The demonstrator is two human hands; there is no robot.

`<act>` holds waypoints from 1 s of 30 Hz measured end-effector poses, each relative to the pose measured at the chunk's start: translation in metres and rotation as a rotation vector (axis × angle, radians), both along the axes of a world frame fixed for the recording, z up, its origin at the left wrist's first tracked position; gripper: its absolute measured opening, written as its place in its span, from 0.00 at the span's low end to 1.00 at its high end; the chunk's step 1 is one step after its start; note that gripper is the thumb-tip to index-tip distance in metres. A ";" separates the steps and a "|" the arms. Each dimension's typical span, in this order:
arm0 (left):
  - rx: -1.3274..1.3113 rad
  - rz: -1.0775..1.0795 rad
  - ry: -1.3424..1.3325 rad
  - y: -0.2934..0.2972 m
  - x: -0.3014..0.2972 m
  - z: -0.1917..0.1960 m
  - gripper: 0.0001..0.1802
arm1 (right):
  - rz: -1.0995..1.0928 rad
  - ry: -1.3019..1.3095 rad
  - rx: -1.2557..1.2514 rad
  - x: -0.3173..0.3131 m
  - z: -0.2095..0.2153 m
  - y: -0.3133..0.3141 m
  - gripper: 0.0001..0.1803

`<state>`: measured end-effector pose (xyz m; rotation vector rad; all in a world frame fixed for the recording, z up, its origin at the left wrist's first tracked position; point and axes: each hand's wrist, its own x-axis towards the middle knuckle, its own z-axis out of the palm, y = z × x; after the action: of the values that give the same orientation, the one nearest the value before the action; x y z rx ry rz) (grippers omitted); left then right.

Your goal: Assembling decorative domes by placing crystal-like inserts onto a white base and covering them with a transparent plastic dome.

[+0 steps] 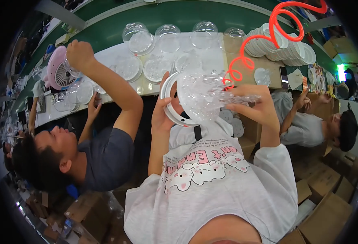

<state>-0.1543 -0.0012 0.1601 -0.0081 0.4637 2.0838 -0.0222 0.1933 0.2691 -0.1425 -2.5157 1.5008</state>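
My left hand is wrapped round the edge of a white plastic ring, held tilted in front of my chest. Against the ring's right side is a clear disc covered with glittering transparent pieces. Spiky clear plastic strands stick out from it to the right. My right hand is closed, its fingers pinching the ends of these strands. Exactly how the disc joins the ring is hidden.
Clear domes and discs with clear pieces line the white table. Stacked white rings stand right, near a coiled red hose. Co-workers sit on both sides, one by a pink fan. Cardboard boxes lie behind.
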 end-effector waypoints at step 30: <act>0.156 0.108 -0.095 -0.013 0.030 -0.029 0.40 | 0.303 0.005 0.494 -0.025 0.003 -0.036 0.12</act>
<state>-0.1246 -0.0145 0.1309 -0.0404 0.2466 2.2098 -0.0476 0.1575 0.2722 0.3303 -2.9101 0.9076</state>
